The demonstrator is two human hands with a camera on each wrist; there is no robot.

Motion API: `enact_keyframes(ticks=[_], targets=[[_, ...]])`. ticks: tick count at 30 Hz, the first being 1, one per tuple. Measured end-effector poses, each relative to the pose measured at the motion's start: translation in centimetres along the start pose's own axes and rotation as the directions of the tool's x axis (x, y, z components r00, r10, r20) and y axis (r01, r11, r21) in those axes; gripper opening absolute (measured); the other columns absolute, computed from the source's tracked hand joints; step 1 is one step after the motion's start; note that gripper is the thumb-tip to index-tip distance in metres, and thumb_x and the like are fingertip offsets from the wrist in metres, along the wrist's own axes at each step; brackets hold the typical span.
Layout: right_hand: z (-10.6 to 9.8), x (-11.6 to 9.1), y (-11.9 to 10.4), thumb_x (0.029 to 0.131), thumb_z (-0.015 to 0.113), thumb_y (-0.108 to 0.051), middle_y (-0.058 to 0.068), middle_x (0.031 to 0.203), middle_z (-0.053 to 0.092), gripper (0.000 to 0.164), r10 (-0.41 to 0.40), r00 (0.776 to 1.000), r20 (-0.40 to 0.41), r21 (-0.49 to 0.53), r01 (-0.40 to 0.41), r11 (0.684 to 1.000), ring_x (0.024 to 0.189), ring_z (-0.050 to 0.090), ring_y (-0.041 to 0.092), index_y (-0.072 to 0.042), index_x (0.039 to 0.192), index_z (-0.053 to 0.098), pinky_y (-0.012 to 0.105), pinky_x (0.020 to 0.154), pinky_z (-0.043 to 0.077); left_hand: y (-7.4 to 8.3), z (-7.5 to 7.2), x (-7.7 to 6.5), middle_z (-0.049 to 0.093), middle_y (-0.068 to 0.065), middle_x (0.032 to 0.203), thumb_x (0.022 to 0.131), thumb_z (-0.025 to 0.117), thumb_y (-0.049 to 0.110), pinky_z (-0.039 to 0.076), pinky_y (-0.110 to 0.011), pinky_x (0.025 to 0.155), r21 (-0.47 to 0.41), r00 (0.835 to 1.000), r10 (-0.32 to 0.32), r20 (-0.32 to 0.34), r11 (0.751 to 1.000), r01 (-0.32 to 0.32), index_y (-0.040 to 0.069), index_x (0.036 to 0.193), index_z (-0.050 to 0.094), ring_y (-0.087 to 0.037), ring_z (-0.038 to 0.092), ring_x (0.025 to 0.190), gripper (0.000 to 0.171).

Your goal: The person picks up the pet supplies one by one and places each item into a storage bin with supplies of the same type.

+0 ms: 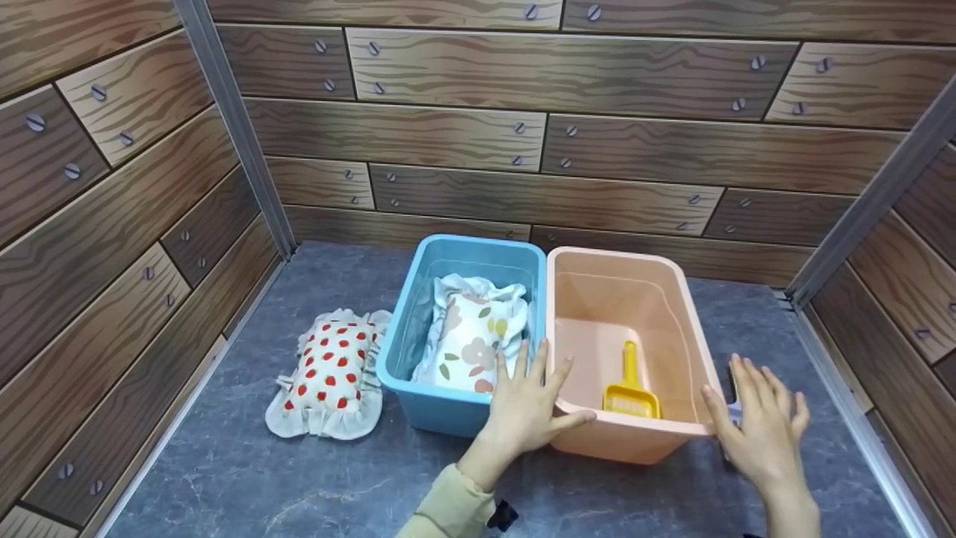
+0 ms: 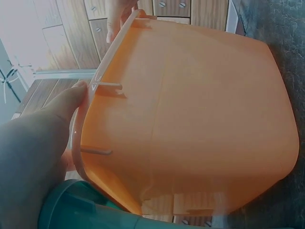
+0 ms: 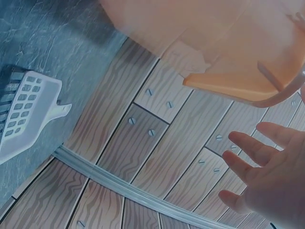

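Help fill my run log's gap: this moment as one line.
left hand: on rim of peach bin; right hand: beside peach bin, fingers spread; yellow scoop: in peach bin; floral pillow: in blue bin

Head cam looks forward and down from up high, peach bin [image 1: 626, 444] at 4 o'clock; left wrist's super close to it, right wrist's tilted, same bin toward 1 o'clock.
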State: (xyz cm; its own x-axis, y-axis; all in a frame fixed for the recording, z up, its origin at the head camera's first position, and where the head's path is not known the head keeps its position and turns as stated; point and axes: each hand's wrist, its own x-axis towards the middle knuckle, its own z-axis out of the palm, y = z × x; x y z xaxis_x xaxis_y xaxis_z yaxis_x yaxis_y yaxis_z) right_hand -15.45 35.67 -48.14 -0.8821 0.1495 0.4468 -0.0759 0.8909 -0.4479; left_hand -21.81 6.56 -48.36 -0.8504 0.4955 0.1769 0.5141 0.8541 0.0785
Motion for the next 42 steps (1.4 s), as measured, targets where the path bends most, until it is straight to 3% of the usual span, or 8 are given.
enact_keyframes(ticks=[18, 42], targets=[[-1.2, -0.3, 2.3, 0.102, 0.047, -0.034, 0.035, 0.145, 0.035, 0.063, 0.088, 0.995, 0.041, 0.012, -0.089, 0.996, 0.135, 0.023, 0.052, 0.002, 0.15, 0.029, 0.07, 0.108, -0.002, 0.0, 0.1, -0.1, 0.023, -0.008, 0.161, 0.084, 0.027, 0.084, 0.023, -0.064, 0.11, 0.049, 0.999, 0.004, 0.038, 0.999, -0.006, 0.032, 0.154, 0.032, -0.036, 0.02, 0.147, 0.087], [-1.3, -0.2, 5.3, 0.103, 0.043, -0.035, 0.034, 0.149, 0.029, 0.064, 0.091, 0.994, 0.053, -0.037, -0.089, 0.995, 0.134, 0.02, 0.054, 0.003, 0.151, 0.026, 0.074, 0.101, 0.007, 0.0, 0.3, 0.0, 0.02, -0.008, 0.162, 0.084, 0.022, 0.085, 0.02, -0.063, 0.112, 0.061, 0.999, 0.009, 0.052, 0.998, -0.012, 0.033, 0.154, 0.03, -0.036, 0.019, 0.147, 0.088]])
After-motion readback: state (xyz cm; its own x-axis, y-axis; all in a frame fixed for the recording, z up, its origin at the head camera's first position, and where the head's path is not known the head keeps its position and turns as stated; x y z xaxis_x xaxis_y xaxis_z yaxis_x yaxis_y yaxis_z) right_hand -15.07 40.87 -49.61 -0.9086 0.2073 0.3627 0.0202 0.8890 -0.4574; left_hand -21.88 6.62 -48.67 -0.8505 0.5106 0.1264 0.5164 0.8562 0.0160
